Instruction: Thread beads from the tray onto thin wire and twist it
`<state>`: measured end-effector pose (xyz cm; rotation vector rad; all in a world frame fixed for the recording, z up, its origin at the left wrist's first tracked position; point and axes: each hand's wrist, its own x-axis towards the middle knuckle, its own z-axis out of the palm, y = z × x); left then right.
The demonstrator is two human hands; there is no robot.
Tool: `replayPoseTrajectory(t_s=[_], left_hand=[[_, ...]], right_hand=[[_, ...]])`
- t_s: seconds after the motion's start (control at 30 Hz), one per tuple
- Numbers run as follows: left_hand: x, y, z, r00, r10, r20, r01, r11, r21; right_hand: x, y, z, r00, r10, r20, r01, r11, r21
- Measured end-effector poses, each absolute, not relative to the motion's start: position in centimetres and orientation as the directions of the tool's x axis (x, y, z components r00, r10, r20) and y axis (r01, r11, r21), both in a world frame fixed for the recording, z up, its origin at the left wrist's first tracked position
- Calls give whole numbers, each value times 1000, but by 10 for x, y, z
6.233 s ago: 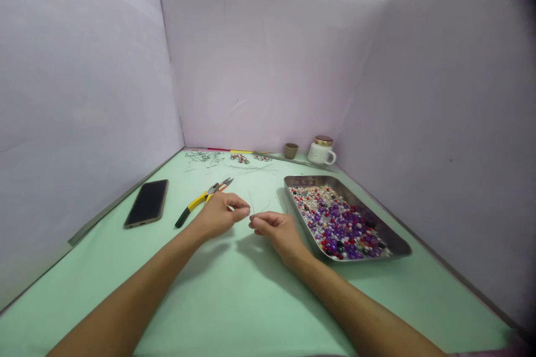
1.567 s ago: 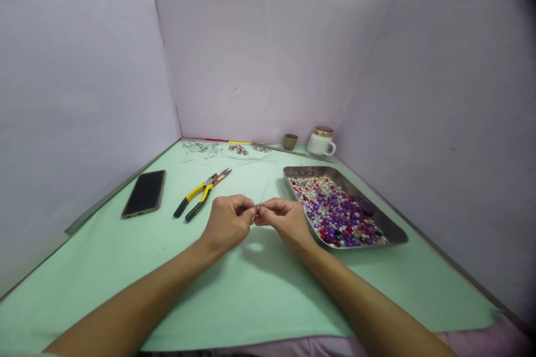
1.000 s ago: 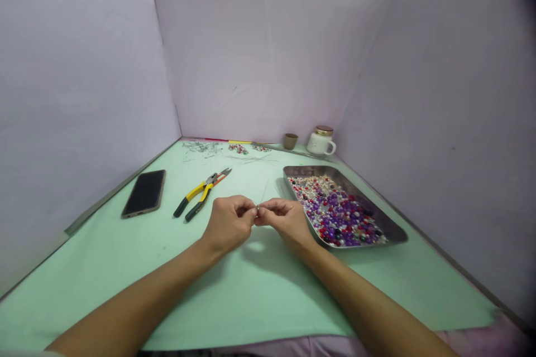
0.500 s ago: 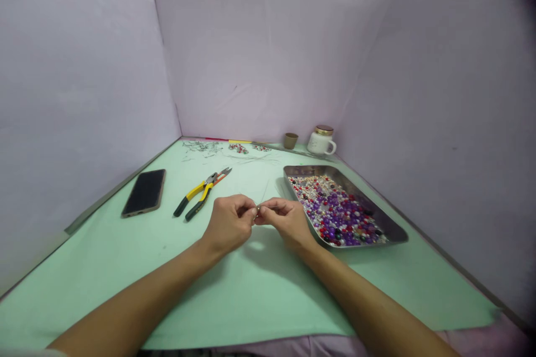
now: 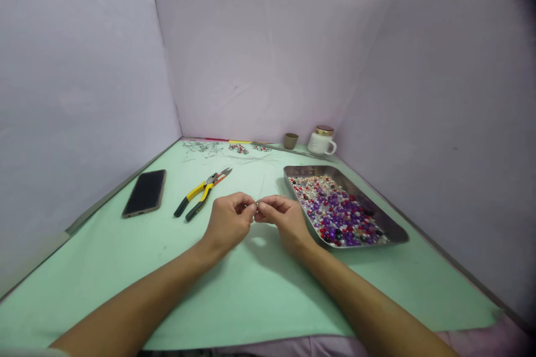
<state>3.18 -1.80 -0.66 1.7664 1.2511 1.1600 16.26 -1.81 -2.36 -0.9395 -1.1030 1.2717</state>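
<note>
My left hand (image 5: 231,217) and my right hand (image 5: 283,217) meet fingertip to fingertip over the middle of the table. Both are closed in a pinch on a thin wire (image 5: 262,185), whose free end sticks up behind the fingers. Something tiny, perhaps a bead, shows between the fingertips; the fingers hide most of it. Just right of my right hand lies a metal tray (image 5: 397,230) of loose beads (image 5: 339,206) in purple, red, white and black. To the left of my left hand rest yellow-and-black pliers (image 5: 201,194), their jaws pointing away from me.
A phone (image 5: 145,192) lies at the left. Along the back are a heap of wire pieces (image 5: 203,147), two small clusters of beadwork (image 5: 238,149), loose wires (image 5: 251,159), a brown cup (image 5: 290,140) and a white lidded mug (image 5: 320,142). Walls enclose three sides.
Both hands stay in nearly the same spot. My right fingers have shifted slightly around the pinch, and the wire's free end stands a little more upright.
</note>
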Motion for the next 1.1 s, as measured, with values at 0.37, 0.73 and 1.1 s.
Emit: replayPoseTrajectory(t_s=[0.37, 0.73, 1.1], left_hand=[[34, -17, -13, 101, 934, 342, 401, -353, 846], [18, -3, 7, 114, 920, 374, 530, -375, 761], [26, -8, 2, 25, 989, 149, 219, -151, 964]], right_hand=[[162, -17, -28, -41, 996, 81, -232, 69, -970], [169, -16, -25, -154, 981, 119, -127, 100, -987], [161, -15, -26, -45, 999, -26, -414, -42, -909]])
